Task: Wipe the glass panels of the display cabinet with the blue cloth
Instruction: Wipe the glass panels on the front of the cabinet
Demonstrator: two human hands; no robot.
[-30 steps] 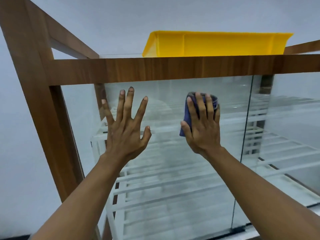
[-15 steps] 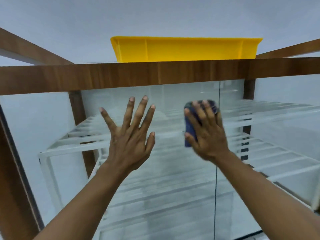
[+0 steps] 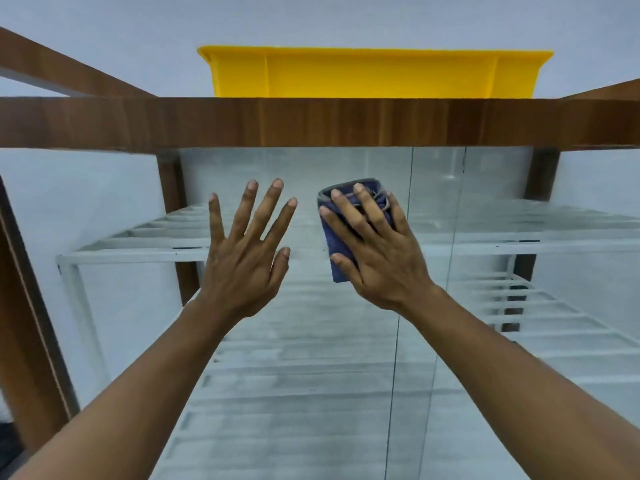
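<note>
The person faces the display cabinet's front glass panel [image 3: 311, 341] with both arms raised. The right hand [image 3: 377, 258] presses the blue cloth [image 3: 334, 239] flat against the upper part of the glass, its fingers spread and nearly straight over the fabric, the thumb lying across the cloth's lower end. The cloth is folded into a narrow pad whose long axis runs roughly up and down the pane; its grey-edged upper end points toward the wooden top rail [image 3: 311, 123] and stops a little below it. It sits just left of the vertical seam [image 3: 403, 306] where two panes meet. The left hand [image 3: 242, 258] is open with fingers splayed, palm toward the same pane, just beside the cloth to its left; whether it touches the glass cannot be told. Behind the glass are white wire shelves [image 3: 138, 251]. A yellow plastic bin [image 3: 374, 74] stands on top of the cabinet, above the rail.
</note>
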